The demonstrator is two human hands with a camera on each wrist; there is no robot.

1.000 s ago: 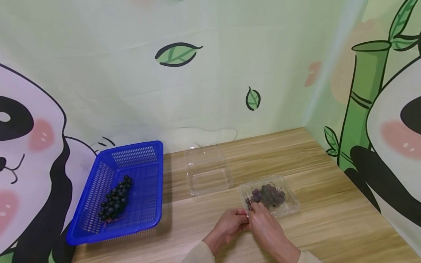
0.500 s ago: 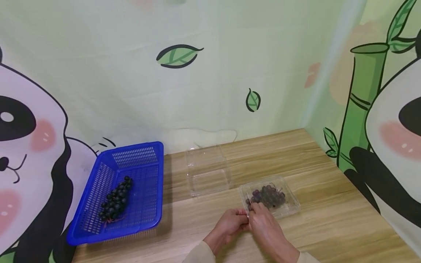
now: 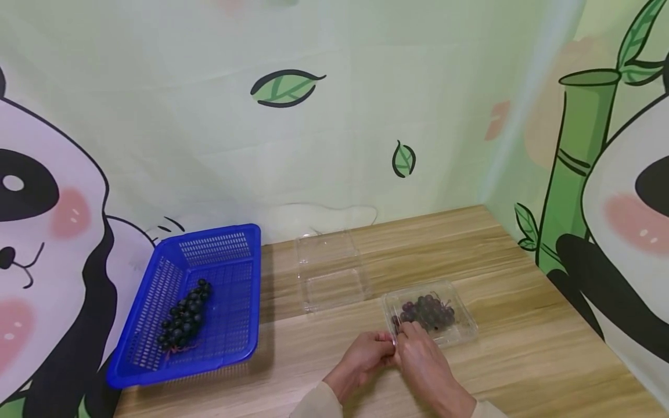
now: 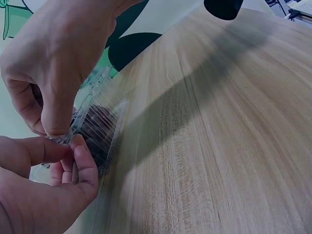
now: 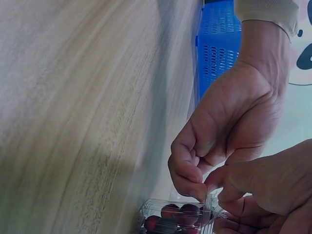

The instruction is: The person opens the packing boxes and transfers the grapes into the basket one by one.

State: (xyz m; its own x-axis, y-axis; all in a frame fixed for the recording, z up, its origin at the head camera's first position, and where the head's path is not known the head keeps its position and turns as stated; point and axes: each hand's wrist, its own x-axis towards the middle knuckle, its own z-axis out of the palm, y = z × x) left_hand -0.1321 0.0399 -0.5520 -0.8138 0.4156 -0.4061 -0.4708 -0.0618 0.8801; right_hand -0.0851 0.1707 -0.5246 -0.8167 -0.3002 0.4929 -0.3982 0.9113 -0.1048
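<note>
Dark purple grapes (image 3: 427, 312) lie inside a clear plastic box (image 3: 464, 332), which looks closed. At its near left edge, my left hand (image 3: 366, 355) pinches the rim between thumb and fingers. My right hand (image 3: 424, 359) grips the same edge just beside it, fingers curled over the plastic. Fingertips of both hands nearly meet in the left wrist view, the left hand (image 4: 46, 192) below and the right hand (image 4: 61, 63) above. Grapes (image 5: 180, 217) show through the box wall in the right wrist view; fingers hide the edge itself.
To the left stands a blue perforated basket (image 3: 230, 313) holding a bunch of black grapes (image 3: 184, 319). An open clear plastic box (image 3: 334, 290) lies between basket and hands, near the back of the wooden table (image 3: 418, 244). Behind hangs a printed panda backdrop.
</note>
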